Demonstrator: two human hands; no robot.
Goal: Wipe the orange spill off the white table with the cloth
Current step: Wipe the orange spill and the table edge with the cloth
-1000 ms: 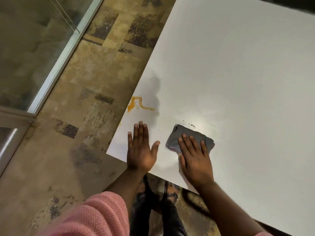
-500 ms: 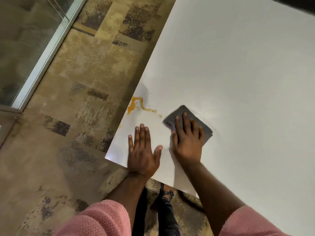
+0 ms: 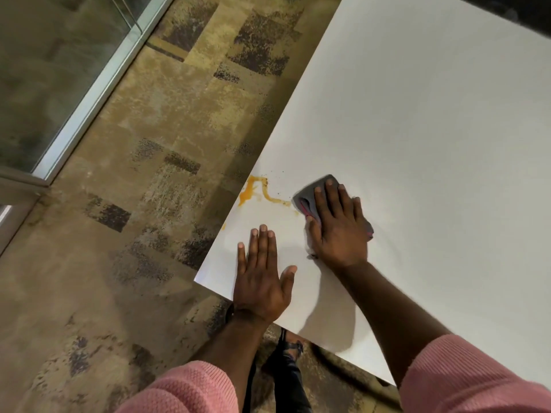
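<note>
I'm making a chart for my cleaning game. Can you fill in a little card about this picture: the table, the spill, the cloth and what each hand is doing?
table: white, with the spill near its left edge
spill: orange, not yet wiped
cloth: grey, close beside the spill's thin end
right hand: pressing flat on the cloth
left hand: flat on the bare table, holding nothing
floor: patchy brown carpet

Open white table (image 3: pixel 417 138) stretched far and right of the cloth (image 3: pixel 311 190). Leftward, the orange spill (image 3: pixel 253 190) lay just beside it; the left hand (image 3: pixel 262 281) lay flat nearer, off that line.
</note>
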